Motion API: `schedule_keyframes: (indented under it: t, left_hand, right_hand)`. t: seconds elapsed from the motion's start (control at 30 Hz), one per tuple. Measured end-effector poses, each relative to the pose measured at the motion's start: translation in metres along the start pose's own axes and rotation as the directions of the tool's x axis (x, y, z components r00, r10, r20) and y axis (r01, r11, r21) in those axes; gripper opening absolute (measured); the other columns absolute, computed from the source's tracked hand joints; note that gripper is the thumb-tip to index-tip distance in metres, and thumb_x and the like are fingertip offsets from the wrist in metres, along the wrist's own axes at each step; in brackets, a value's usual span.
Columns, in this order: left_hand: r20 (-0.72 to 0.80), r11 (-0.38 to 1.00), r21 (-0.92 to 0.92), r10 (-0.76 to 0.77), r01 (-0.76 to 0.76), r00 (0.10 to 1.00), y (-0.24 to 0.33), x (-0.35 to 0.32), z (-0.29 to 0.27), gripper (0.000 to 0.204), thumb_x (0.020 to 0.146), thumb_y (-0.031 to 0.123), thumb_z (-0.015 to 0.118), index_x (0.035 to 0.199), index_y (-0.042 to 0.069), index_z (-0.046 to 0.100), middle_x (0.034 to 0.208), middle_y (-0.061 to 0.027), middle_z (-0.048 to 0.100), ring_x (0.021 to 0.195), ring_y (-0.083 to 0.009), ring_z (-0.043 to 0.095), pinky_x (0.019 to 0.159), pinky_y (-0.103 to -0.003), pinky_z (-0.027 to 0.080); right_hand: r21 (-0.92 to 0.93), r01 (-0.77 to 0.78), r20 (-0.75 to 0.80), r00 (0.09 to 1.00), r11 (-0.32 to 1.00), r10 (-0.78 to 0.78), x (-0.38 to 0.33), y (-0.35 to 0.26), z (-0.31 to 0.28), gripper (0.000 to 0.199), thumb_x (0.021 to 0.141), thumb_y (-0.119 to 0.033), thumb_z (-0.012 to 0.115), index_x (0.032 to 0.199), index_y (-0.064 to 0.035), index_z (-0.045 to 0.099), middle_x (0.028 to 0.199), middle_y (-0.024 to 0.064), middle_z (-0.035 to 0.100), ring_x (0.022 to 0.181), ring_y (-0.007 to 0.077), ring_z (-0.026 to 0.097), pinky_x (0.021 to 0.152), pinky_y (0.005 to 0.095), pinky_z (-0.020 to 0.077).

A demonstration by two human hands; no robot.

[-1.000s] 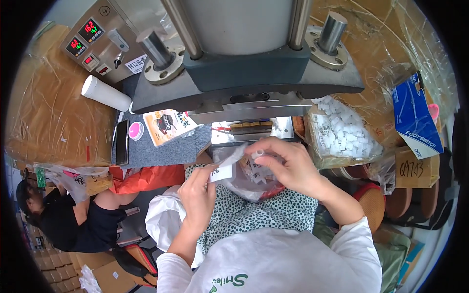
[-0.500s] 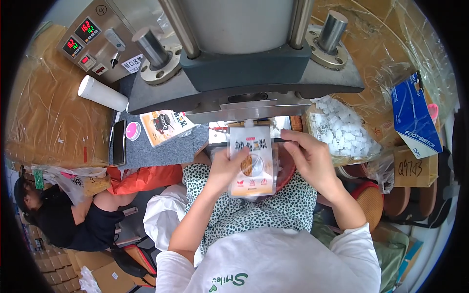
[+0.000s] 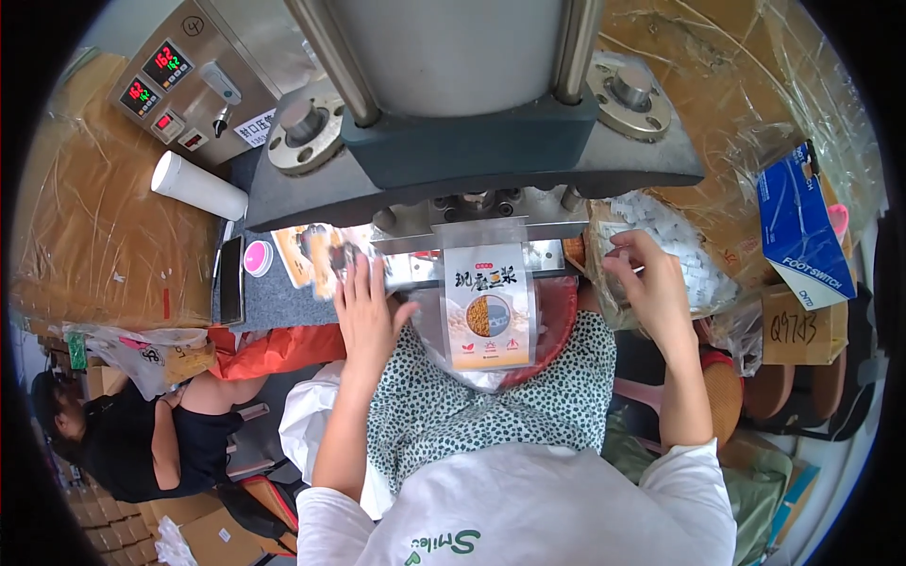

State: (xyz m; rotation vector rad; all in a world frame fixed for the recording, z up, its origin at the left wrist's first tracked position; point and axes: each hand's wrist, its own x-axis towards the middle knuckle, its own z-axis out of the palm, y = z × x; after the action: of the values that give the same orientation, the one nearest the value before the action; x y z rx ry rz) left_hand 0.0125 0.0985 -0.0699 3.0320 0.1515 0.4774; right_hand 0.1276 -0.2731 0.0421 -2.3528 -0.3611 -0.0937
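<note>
under the grey press head (image 3: 472, 151) of the sealing machine, a printed pouch (image 3: 488, 307) hangs with its clear top edge caught at the metal sealing bar (image 3: 472, 241); the rest of it drops over the lap, free of both hands. pouch is white and orange with a round window showing grain-like filling.

left hand (image 3: 366, 311): flat, fingers straight and slightly apart, palm down on a blurred stack of printed pouches (image 3: 316, 255) lying on the grey felt mat (image 3: 274, 297) just left of the bar. gripping nothing; thumb points toward the hanging pouch, close to it but apart.

right hand (image 3: 651, 283): raised at the mouth of a clear plastic bag (image 3: 679, 250) full of small white sachets, fingertips curled and pinched near the bag's edge. whether a sachet is between them cannot be told.

around: control box (image 3: 179, 90) with red and green digit displays upper left; white paper cup (image 3: 198, 186) lying on its side; small pink lid (image 3: 257, 258) and a dark phone (image 3: 230, 280) on the mat. blue carton (image 3: 802, 226) on brown boxes at right. another person in dark clothes (image 3: 123, 443) sits low at left.
</note>
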Motion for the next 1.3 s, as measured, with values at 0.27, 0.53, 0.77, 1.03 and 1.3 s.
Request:
schedule_keyframes:
  t: [0.27,0.53,0.77,1.03,1.3]
  left_hand:
    - [-0.141,0.894,-0.411,-0.254,0.177,0.957,0.049,-0.03,-0.08,0.04,0.074,-0.014,0.059,0.109,0.001,0.072,0.101,-0.0178,0.071,0.09,-0.0387,0.07,0.08,-0.044,0.056]
    - [0.018,0.817,-0.552,-0.187,0.166,0.982,0.075,-0.034,-0.1,0.039,0.074,-0.013,0.062,0.109,0.001,0.071,0.096,-0.0164,0.069,0.085,-0.0352,0.069,0.075,-0.04,0.055]
    - [0.019,0.775,-0.625,-0.106,0.094,0.994,0.079,-0.032,-0.086,0.031,0.075,-0.009,0.068,0.105,-0.001,0.07,0.096,-0.0174,0.069,0.078,-0.0356,0.068,0.068,-0.041,0.054]
    - [0.322,0.618,-0.749,0.023,0.24,0.946,0.098,-0.016,-0.064,0.014,0.096,0.011,0.069,0.096,-0.002,0.074,0.077,-0.0092,0.071,0.069,-0.0164,0.067,0.063,-0.032,0.052]
    - [0.712,-0.259,-0.685,-0.045,0.68,0.7,0.103,0.038,-0.037,0.027,0.103,0.018,0.066,0.109,-0.008,0.07,0.097,-0.009,0.074,0.08,-0.0116,0.069,0.066,-0.028,0.055]
  right_hand:
    - [0.61,0.061,0.307,0.901,0.79,-0.306,-0.014,-0.082,0.035,0.019,0.094,-0.003,0.07,0.113,-0.001,0.069,0.11,0.0074,0.076,0.087,0.0147,0.074,0.09,0.0292,0.0565]
    - [0.534,0.371,0.135,0.85,0.76,-0.51,-0.013,-0.087,0.064,0.016,0.093,-0.006,0.071,0.109,-0.0031,0.07,0.109,0.0092,0.077,0.096,0.026,0.076,0.118,0.0519,0.0413]
    - [0.485,0.407,0.146,0.835,0.774,-0.53,-0.013,-0.081,0.059,0.015,0.094,-0.005,0.07,0.109,-0.0029,0.071,0.108,0.009,0.077,0.096,0.0283,0.075,0.117,0.053,0.042]
    - [0.577,-0.028,0.384,0.892,0.816,-0.24,-0.012,-0.068,0.055,0.027,0.097,-0.006,0.068,0.123,0.0,0.066,0.112,0.0108,0.076,0.108,0.02,0.073,0.101,0.0398,0.0549]
    - [-0.026,0.198,0.008,0.98,0.98,-0.198,-0.016,-0.03,0.0,0.024,0.093,-0.009,0.072,0.114,0.0014,0.071,0.107,0.0187,0.075,0.093,0.0361,0.074,0.078,0.038,0.0567]
